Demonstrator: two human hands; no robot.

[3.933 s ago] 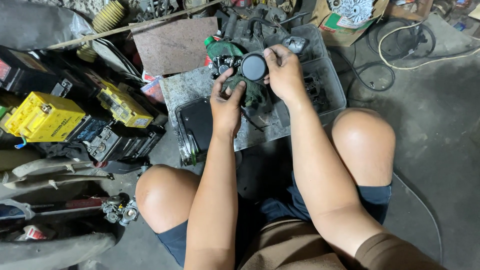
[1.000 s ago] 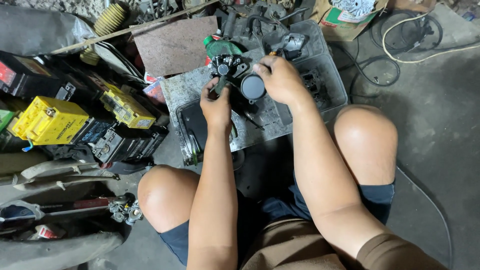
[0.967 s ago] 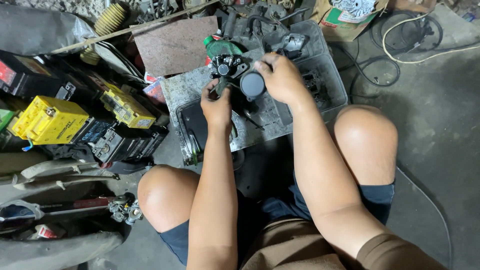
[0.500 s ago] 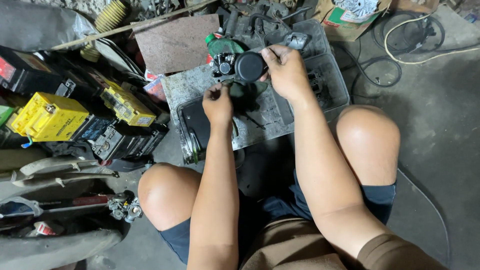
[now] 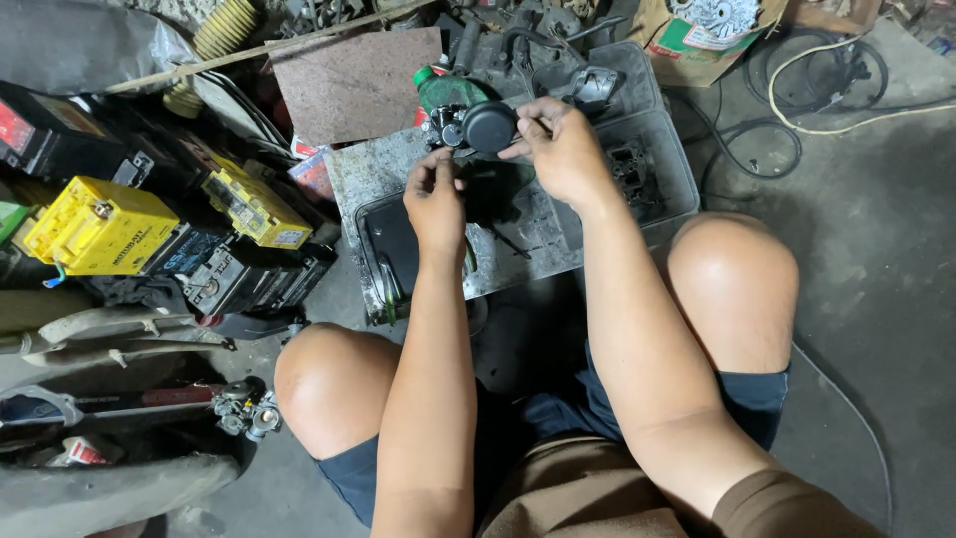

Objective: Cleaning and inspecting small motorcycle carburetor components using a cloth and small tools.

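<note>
Small black engine part (image 5: pixel 476 128) had been lifted farther, off the worktop (image 5: pixel 538 234). Gripped by right hand (image 5: pixel 563 149); left hand (image 5: pixel 435 199) pinched at its near-left side, work ongoing.

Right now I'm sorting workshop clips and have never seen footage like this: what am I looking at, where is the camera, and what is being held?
The camera sits on a person's head and looks down, so you see their own arms and bare knees as they squat on a concrete floor. The right hand holds a small black engine-type part with a round cap. The left hand touches its underside; what its fingers pinch is too small to tell. Under the hands lies a worn metal plate with a dark tray. Left of it stand yellow batteries; cables lie on the right.
</note>
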